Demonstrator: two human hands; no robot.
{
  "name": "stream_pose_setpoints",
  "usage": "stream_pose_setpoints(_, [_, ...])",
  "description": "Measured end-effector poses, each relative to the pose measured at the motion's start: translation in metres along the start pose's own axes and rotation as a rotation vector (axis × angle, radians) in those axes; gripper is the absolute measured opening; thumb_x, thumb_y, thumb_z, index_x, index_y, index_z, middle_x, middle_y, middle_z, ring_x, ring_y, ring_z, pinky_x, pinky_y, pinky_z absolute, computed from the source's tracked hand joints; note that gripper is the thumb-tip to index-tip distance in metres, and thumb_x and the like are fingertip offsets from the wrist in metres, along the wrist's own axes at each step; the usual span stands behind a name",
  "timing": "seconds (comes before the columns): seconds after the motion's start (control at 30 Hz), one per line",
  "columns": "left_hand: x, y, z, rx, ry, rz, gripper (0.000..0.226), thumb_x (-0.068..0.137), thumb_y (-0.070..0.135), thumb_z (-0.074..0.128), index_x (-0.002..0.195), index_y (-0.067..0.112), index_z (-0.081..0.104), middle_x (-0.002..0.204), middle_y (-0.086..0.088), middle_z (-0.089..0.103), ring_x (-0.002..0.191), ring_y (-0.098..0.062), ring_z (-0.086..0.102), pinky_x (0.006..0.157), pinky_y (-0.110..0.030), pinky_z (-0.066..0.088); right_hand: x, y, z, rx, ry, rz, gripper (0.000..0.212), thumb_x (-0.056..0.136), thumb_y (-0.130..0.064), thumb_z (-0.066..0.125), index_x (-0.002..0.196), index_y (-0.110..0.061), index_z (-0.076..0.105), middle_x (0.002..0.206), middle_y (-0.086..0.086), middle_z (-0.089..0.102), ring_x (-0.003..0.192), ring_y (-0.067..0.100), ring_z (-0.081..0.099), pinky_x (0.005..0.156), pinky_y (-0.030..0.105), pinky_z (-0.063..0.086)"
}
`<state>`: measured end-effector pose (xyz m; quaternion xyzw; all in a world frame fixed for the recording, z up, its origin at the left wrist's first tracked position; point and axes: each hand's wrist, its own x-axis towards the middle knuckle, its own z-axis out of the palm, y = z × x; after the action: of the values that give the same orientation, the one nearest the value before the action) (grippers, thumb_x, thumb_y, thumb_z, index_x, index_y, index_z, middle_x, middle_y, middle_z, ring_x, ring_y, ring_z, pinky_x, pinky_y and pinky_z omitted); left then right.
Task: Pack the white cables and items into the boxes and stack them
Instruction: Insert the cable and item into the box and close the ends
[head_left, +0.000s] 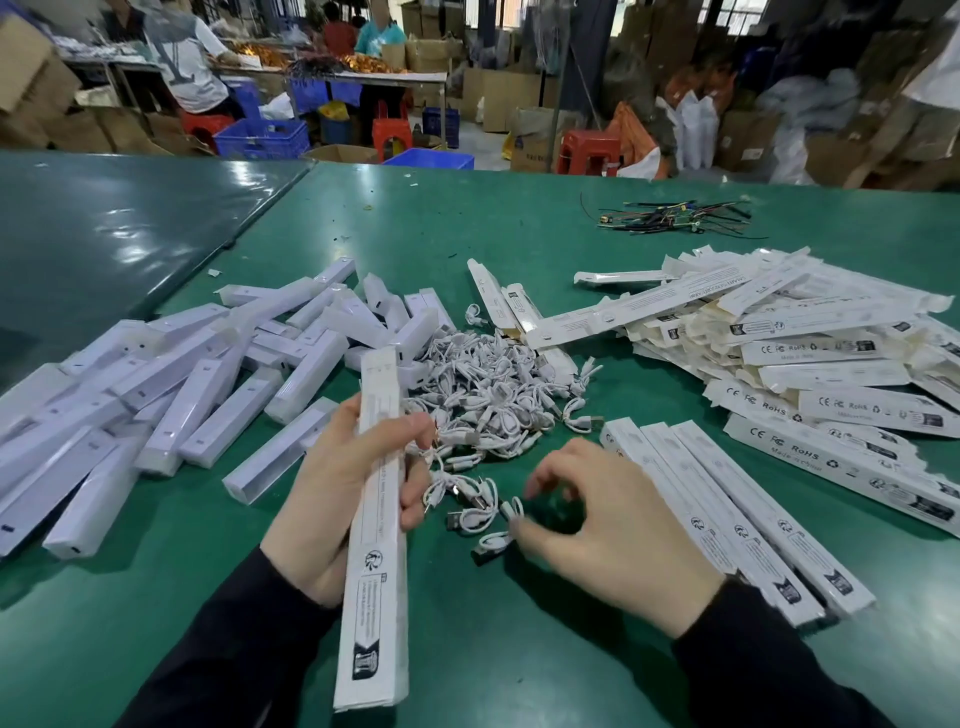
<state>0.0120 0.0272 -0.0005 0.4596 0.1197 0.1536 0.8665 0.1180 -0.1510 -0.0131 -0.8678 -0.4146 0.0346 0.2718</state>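
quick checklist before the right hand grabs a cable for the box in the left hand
1. Left hand grips the long white box: ok.
2. Right hand free, fingers curled over the loose cables: ok.
3. One cable separated from the cable pile: cannot tell.
4. Box end open to take it: cannot tell.
5. Room beside the packed boxes on the green table: ok.

We are viewing from one head-worn wide-angle camera, looking forward and down, close over the glossy green worktable (467, 234).
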Motion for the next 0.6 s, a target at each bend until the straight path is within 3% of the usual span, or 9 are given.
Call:
stream_pose_setpoints(0.1, [-0.001, -0.002, 0.003, 0.05, 0.062, -0.05, 0.038, 0.07, 0.012, 0.067, 0.102, 0.012, 0.045, 0.07, -0.005, 0.053, 0.038, -0.012, 0.041, 0.031, -0.019, 0.036, 0.0, -0.003, 0.007, 0.033, -0.104, -0.068, 0.021, 0.079, -0.037, 0.071, 0.098, -0.031, 0.064, 0.088, -0.014, 0.052, 0.08, 0.004, 0.048, 0.078, 0.025, 0.041])
stream_pose_setpoints(0.2, [-0.001, -0.007, 0.005, 0.148, 0.093, -0.132, 0.043, 0.067, 0.013, 0.068, 0.105, 0.006, 0.047, 0.065, -0.005, 0.056, 0.039, -0.013, 0.047, 0.032, -0.019, 0.04, 0.0, -0.004, 0.006, 0.076, -0.064, -0.065, 0.004, 0.081, -0.027, 0.073, 0.083, -0.028, 0.069, 0.076, -0.011, 0.055, 0.073, 0.005, 0.05, 0.071, 0.026, 0.04])
stream_pose_setpoints(0.27, [-0.001, -0.01, 0.006, 0.185, 0.106, -0.174, 0.039, 0.071, 0.009, 0.069, 0.104, 0.005, 0.048, 0.067, -0.007, 0.06, 0.042, -0.016, 0.051, 0.032, -0.02, 0.041, 0.001, -0.003, 0.005, 0.136, -0.015, -0.039, 0.006, 0.08, -0.022, 0.077, 0.08, -0.026, 0.072, 0.073, -0.008, 0.061, 0.07, 0.008, 0.054, 0.068, 0.025, 0.042])
stream_pose_setpoints(0.37, [-0.001, -0.011, 0.007, 0.25, 0.112, -0.206, 0.037, 0.079, 0.002, 0.069, 0.113, 0.004, 0.054, 0.077, -0.01, 0.069, 0.048, -0.019, 0.058, 0.032, -0.021, 0.042, 0.001, -0.005, 0.0, 0.529, 0.084, 0.023, 0.016, 0.077, -0.007, 0.08, 0.082, -0.021, 0.075, 0.078, -0.003, 0.072, 0.07, 0.015, 0.065, 0.069, 0.027, 0.053])
stream_pose_setpoints(0.47, [-0.002, -0.01, 0.009, 0.302, 0.048, -0.242, 0.046, 0.078, 0.005, 0.074, 0.12, 0.005, 0.054, 0.077, -0.01, 0.07, 0.049, -0.018, 0.058, 0.032, -0.019, 0.04, 0.003, -0.007, -0.002, 0.854, 0.056, 0.005, 0.02, 0.078, 0.0, 0.077, 0.088, -0.018, 0.076, 0.085, 0.005, 0.075, 0.074, 0.015, 0.069, 0.073, 0.021, 0.054])
stream_pose_setpoints(0.6, [-0.006, -0.009, 0.013, 0.312, -0.12, -0.278, 0.047, 0.072, 0.009, 0.078, 0.116, 0.007, 0.061, 0.073, -0.013, 0.066, 0.046, -0.016, 0.054, 0.032, -0.017, 0.039, 0.002, -0.009, -0.002, 0.863, -0.026, -0.075, 0.02, 0.089, -0.011, 0.067, 0.1, -0.023, 0.077, 0.097, 0.003, 0.076, 0.092, 0.015, 0.071, 0.086, 0.028, 0.055])
